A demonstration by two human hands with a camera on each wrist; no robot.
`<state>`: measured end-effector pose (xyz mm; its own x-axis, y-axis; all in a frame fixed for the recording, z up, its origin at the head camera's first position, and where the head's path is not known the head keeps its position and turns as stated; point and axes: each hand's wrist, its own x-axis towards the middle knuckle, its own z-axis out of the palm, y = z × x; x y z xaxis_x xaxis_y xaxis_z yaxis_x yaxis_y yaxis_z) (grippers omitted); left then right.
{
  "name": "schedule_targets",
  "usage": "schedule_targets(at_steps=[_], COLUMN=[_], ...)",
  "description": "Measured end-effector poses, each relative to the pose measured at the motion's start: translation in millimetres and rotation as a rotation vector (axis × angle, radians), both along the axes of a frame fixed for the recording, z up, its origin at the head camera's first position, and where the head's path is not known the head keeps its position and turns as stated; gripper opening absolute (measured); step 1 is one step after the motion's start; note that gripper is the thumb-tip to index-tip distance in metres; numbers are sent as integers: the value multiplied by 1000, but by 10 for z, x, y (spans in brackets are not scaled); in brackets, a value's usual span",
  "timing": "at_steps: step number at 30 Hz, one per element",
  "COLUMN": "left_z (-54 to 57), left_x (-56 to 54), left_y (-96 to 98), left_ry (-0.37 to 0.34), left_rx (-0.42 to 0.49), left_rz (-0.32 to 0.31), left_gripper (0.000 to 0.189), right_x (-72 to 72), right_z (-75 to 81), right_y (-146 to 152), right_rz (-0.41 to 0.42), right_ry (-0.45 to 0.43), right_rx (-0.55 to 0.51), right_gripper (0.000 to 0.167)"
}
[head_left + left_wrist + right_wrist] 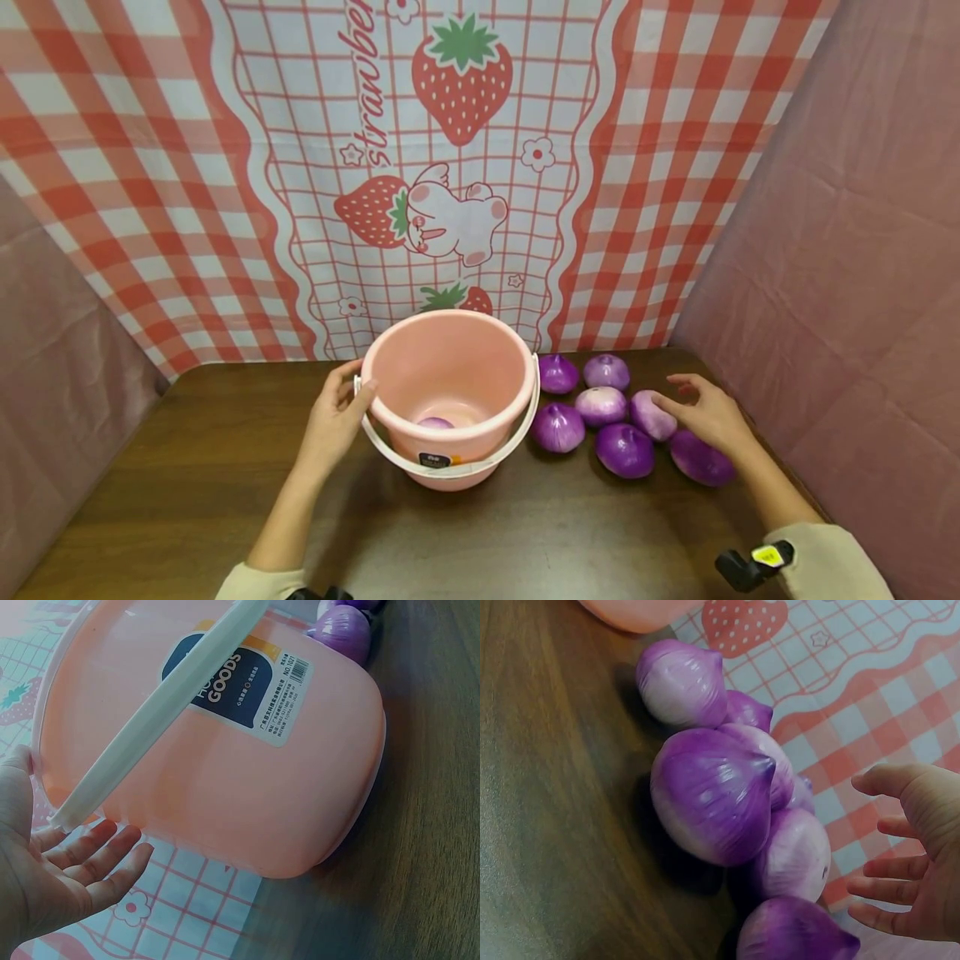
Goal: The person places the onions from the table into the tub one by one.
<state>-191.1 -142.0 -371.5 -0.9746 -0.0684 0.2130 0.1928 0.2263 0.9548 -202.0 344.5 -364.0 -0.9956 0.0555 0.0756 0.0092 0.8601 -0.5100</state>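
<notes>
A pink bucket (450, 450) with a white handle (457, 472) stands upright on the table. At the left of its rim my left hand (341, 408) holds on, thumb over the edge and the other fingers outside the wall. Part of one purple onion (435, 423) shows at the bottom of the bucket. To the right lie several glossy onions, such as a dark purple onion (625, 451) and a paler onion (652, 415). Above the rightmost onion (701, 458) hovers my right hand (708, 412), fingers spread and holding nothing. The right wrist view shows a gap between this hand and the onions.
The brown wooden table (187, 483) carries everything. Behind it hangs a red-and-white strawberry cloth (465, 208). Pink drapes stand at both sides, and the right drape (847, 250) is close to my right arm.
</notes>
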Motion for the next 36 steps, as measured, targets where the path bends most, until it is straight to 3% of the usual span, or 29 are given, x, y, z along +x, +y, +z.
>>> schedule_targets(at_steps=[9,20,36], left_z=[0,4,14], left_x=[3,9,10], left_y=[3,2,5], left_ry=[0,0,-14], left_rx=[2,-2,-1], left_rz=[1,1,6], left_gripper=[44,44,44], right_x=[-2,-60,-152], right_z=[-98,-215,-270], right_y=[47,71,88], right_rz=[4,7,22], right_ry=[-34,37,-33], right_rx=[-2,15,27], right_gripper=[69,65,73])
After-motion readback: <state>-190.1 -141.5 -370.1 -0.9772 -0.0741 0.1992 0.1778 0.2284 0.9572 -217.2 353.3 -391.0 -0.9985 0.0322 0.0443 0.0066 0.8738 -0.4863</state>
